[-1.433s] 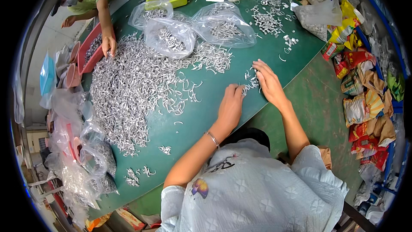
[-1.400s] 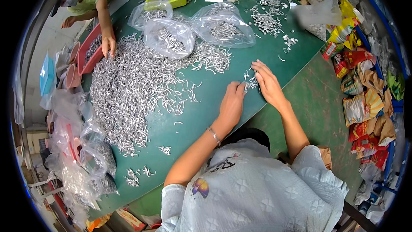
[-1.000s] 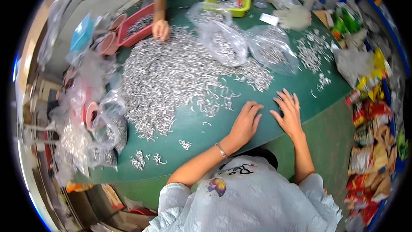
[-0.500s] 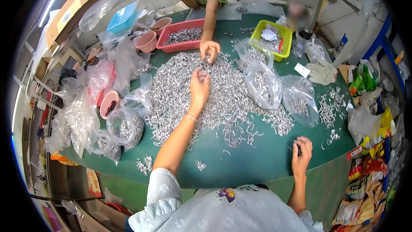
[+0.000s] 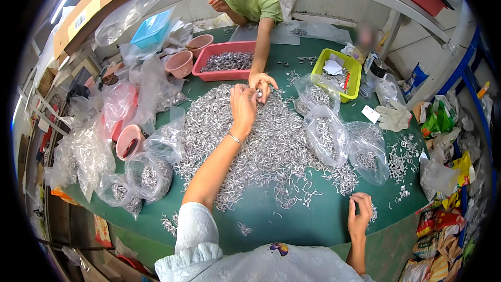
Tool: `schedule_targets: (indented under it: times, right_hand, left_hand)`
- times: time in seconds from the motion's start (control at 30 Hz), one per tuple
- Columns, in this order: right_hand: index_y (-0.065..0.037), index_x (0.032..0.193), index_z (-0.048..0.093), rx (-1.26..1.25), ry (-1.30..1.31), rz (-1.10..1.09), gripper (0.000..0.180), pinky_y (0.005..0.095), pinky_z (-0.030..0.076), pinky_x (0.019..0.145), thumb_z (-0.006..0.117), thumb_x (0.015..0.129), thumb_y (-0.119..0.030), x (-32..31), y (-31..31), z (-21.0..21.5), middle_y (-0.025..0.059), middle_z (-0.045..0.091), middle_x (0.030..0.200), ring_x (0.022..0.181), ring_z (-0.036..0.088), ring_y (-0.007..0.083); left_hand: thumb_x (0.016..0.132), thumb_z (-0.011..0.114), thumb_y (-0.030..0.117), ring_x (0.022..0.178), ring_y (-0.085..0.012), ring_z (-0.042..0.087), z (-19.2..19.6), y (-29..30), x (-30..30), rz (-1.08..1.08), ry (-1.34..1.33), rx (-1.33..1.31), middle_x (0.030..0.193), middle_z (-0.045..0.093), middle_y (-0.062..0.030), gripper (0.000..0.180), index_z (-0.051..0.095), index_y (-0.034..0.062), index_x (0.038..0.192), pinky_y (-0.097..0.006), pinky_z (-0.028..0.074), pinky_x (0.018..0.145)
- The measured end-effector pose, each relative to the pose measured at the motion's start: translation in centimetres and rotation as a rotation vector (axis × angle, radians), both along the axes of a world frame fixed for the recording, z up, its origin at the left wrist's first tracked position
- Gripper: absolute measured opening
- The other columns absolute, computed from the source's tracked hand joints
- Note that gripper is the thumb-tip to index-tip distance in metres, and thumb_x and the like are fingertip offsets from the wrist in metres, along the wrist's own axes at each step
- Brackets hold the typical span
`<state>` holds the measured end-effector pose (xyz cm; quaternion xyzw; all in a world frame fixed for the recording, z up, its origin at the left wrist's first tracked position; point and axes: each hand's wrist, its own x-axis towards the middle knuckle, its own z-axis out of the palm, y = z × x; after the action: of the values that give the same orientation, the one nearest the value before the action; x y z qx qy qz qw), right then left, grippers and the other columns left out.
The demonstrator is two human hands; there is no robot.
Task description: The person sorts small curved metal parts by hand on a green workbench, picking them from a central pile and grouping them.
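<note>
Metal clips [image 5: 261,146] lie heaped mid-surface [image 5: 313,219]. Left hand [image 5: 243,105] reaches to the pile's 12 o'clock edge, fingers pinched on small clips, meeting a co-worker's hand [image 5: 262,82]. Right hand [image 5: 360,215] rests at 5 o'clock, fingers loosely curled, holding nothing.

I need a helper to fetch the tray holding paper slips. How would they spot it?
On the green table, look past the big pile of small metal pieces to its far right side. The yellow-green tray stands there; the neighbouring tray is pink and holds metal pieces.
</note>
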<state>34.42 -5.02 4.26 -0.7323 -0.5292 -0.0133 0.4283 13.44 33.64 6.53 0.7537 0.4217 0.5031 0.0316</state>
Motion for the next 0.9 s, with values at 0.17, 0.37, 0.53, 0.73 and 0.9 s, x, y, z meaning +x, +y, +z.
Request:
schedule_targets:
  times: [0.17,0.37,0.53,0.73,0.9]
  right_hand:
    - [0.003,0.093,0.065,0.063,0.173,0.142,0.013,0.0356,0.047,0.083,0.063,0.081,0.005,-2.2,1.0,3.2,0.0156,0.064,0.096,0.091,0.061,0.0295]
    - [0.005,0.106,0.064,0.247,0.267,0.405,0.026,0.034,0.049,0.084,0.066,0.08,0.003,-6.8,4.3,9.8,0.0179,0.064,0.103,0.092,0.062,0.0286]
    - [0.005,0.102,0.066,0.3,0.39,0.55,0.02,0.0305,0.049,0.075,0.066,0.083,0.003,-9.0,4.3,11.8,0.0156,0.064,0.097,0.087,0.062,0.0232]
    - [0.006,0.096,0.068,0.283,0.635,0.651,0.011,0.0283,0.049,0.07,0.063,0.087,0.003,-9.9,2.8,11.7,0.0134,0.065,0.094,0.082,0.061,0.0186]
    - [0.006,0.095,0.067,0.25,0.854,0.658,0.01,0.0278,0.048,0.072,0.061,0.088,0.003,-10.7,1.6,12.2,0.0136,0.065,0.094,0.083,0.061,0.0183]
  left_hand:
    - [0.075,0.073,0.0,0.089,-0.027,0.059,6.1,-8.0,-0.7,-0.272,-0.134,-0.061,0.091,0.061,-0.0122,0.012,0.067,-0.0013,0.086,-0.035,0.046,0.082]
    - [0.073,0.077,-0.001,0.084,-0.0228,0.062,10.2,-21.0,-3.7,-0.693,-0.149,-0.434,0.088,0.065,-0.0086,0.016,0.069,0.0013,0.086,-0.032,0.049,0.076]
    - [0.07,0.078,0.0,0.082,-0.0223,0.061,11.1,-25.9,-4.8,-0.822,-0.123,-0.449,0.086,0.065,-0.0069,0.018,0.07,0.0035,0.086,-0.032,0.048,0.072]
    - [0.07,0.079,0.0,0.079,-0.0211,0.061,11.8,-28.6,-5.6,-0.84,-0.162,-0.449,0.085,0.065,-0.0065,0.019,0.071,0.0035,0.086,-0.032,0.047,0.07]
    - [0.07,0.079,-0.001,0.077,-0.0207,0.06,11.7,-29.9,-5.7,-0.856,-0.231,-0.438,0.084,0.064,-0.0068,0.019,0.071,0.0034,0.086,-0.031,0.046,0.069]
